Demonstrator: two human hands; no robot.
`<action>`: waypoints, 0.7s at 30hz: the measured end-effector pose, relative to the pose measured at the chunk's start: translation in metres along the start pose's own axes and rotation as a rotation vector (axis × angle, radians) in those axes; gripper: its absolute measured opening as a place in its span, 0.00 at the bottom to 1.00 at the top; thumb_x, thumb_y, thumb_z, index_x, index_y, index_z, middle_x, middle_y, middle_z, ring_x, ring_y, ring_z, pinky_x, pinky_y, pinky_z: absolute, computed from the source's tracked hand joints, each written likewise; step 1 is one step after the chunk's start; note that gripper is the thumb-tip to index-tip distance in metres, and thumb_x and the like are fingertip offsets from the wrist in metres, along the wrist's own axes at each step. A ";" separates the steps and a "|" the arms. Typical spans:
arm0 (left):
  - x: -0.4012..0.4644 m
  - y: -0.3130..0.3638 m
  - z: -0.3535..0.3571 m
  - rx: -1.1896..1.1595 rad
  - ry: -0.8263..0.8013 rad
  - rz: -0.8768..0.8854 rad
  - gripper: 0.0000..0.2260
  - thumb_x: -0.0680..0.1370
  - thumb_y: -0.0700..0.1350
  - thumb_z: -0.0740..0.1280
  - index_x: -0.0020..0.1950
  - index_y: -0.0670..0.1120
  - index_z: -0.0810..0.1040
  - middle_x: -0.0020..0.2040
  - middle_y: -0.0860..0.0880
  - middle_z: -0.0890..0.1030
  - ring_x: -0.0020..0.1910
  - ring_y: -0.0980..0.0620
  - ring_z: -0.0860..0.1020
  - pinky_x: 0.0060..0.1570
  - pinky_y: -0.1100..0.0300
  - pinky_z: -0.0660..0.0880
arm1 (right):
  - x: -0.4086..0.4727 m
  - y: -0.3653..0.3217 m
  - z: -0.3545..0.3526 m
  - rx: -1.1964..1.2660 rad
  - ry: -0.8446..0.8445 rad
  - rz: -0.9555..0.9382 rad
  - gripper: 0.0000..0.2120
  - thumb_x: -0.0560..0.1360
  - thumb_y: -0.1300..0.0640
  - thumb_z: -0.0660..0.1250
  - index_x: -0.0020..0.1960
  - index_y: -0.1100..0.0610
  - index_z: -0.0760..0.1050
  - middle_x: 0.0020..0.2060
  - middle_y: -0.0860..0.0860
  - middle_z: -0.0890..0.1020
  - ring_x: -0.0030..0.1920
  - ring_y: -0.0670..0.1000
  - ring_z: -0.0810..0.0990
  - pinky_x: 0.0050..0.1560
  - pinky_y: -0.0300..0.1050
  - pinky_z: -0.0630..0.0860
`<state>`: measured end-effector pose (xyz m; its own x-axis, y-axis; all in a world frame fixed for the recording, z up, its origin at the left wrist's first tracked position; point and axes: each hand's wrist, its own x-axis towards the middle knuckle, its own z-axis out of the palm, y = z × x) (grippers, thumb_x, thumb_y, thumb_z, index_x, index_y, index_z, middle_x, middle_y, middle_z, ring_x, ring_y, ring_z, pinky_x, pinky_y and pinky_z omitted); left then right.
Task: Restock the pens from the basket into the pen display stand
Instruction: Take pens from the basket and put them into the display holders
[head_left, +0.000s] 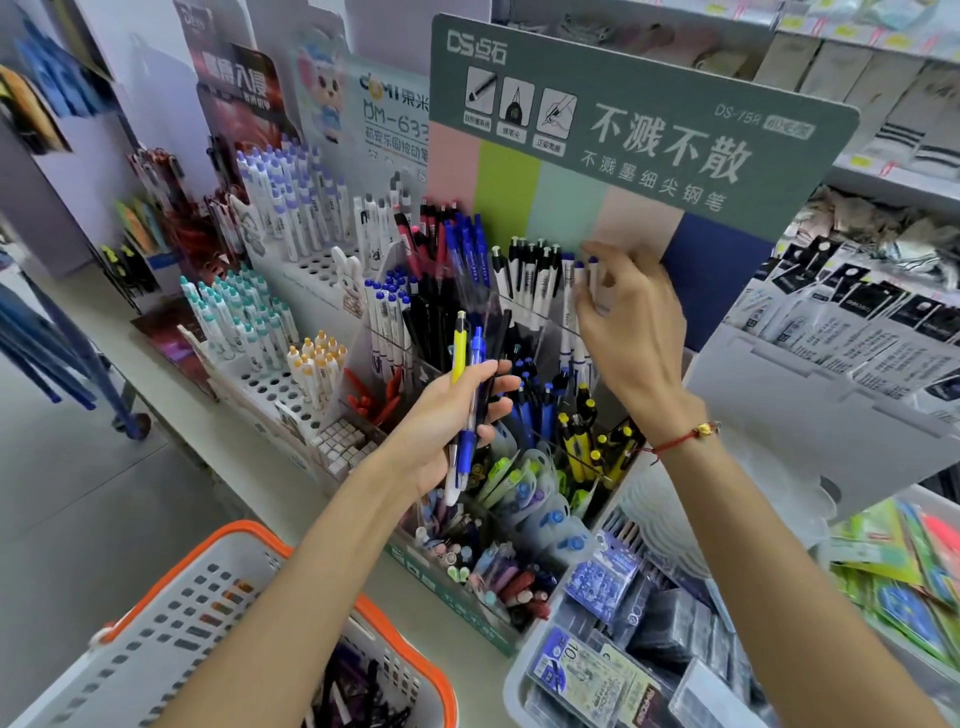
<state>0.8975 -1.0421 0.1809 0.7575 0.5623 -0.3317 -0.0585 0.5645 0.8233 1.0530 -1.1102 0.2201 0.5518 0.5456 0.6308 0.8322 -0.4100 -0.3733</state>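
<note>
We are facing the pen display stand (498, 332) at twelve o'clock, the basket (156, 623) sitting at seven. Our right hand (631, 332) is pinching a white pen (596, 283) among the stand's upright white pens; our left hand (452, 421) is gripping a pen bundle (467, 395), fingers curled around it.

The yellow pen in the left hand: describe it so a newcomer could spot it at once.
Start at the big green signboard and drop to the clear pen display stand below it. In front of that, the left hand grips a small bunch of pens. The yellow pen is its only yellow one, leftmost, beside a blue pen.
</note>
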 end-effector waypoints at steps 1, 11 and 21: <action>-0.001 0.000 0.000 0.021 -0.017 0.006 0.07 0.83 0.45 0.60 0.54 0.45 0.77 0.37 0.54 0.83 0.31 0.59 0.78 0.24 0.69 0.70 | -0.003 -0.004 -0.001 0.049 -0.005 0.001 0.15 0.78 0.56 0.65 0.65 0.54 0.75 0.48 0.52 0.78 0.47 0.53 0.76 0.39 0.43 0.69; -0.004 0.001 -0.010 0.067 -0.176 0.061 0.11 0.83 0.48 0.59 0.61 0.50 0.78 0.55 0.50 0.84 0.53 0.53 0.83 0.49 0.59 0.81 | -0.021 -0.025 0.006 0.766 -0.441 0.334 0.13 0.78 0.58 0.68 0.62 0.56 0.77 0.45 0.49 0.85 0.41 0.41 0.83 0.41 0.34 0.77; 0.002 0.003 -0.060 -0.063 0.111 0.086 0.13 0.84 0.50 0.56 0.63 0.48 0.75 0.29 0.55 0.65 0.22 0.60 0.62 0.19 0.70 0.60 | -0.011 -0.053 0.031 0.758 0.173 0.166 0.09 0.78 0.62 0.67 0.57 0.58 0.75 0.45 0.46 0.80 0.46 0.39 0.79 0.51 0.34 0.76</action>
<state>0.8595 -1.0029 0.1550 0.6718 0.6712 -0.3132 -0.1632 0.5466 0.8213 1.0048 -1.0718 0.2118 0.7075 0.3746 0.5993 0.5843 0.1671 -0.7941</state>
